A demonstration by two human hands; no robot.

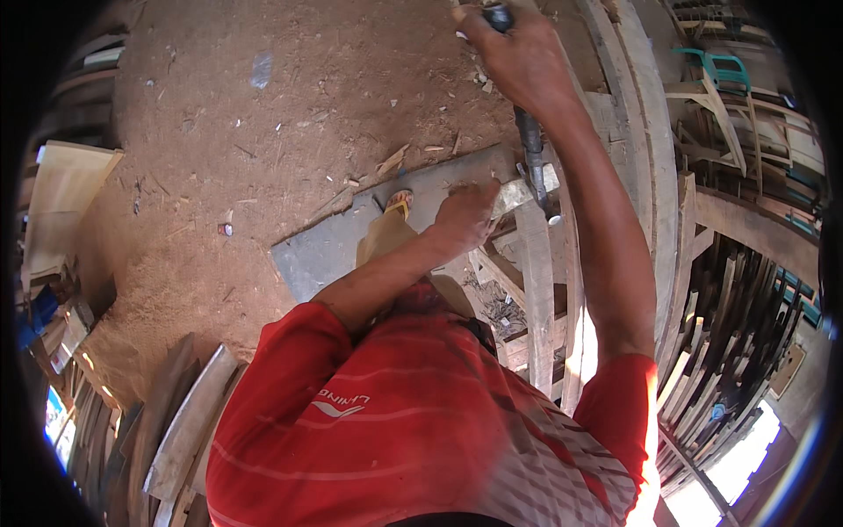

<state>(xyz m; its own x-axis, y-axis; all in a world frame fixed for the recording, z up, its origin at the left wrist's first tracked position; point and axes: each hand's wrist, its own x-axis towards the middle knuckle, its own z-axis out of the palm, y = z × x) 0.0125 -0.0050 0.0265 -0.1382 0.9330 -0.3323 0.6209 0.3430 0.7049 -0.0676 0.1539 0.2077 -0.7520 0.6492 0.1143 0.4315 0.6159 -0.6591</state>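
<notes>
My right hand [518, 57] is wrapped round the handle of a hammer [530, 145], high up in the view. The dark shaft slants down from the fist, and the metal head lies over a short pale piece of wood [509, 200]. Closed at the near end of that piece is my left hand [465, 216]; its fingertips are partly hidden and slightly blurred. The piece rests across the top of a long wooden plank [535, 281]. Below the left hand a grey board [329, 250] lies on the ground, with a sandalled foot [399, 202] on it.
Long timber beams [645, 114] run along my right side. Farther right are stacked wooden strips [716, 325] and a green plastic chair [720, 68]. Planks [180, 430] lean at the lower left. Wood chips litter the dirt floor [219, 149].
</notes>
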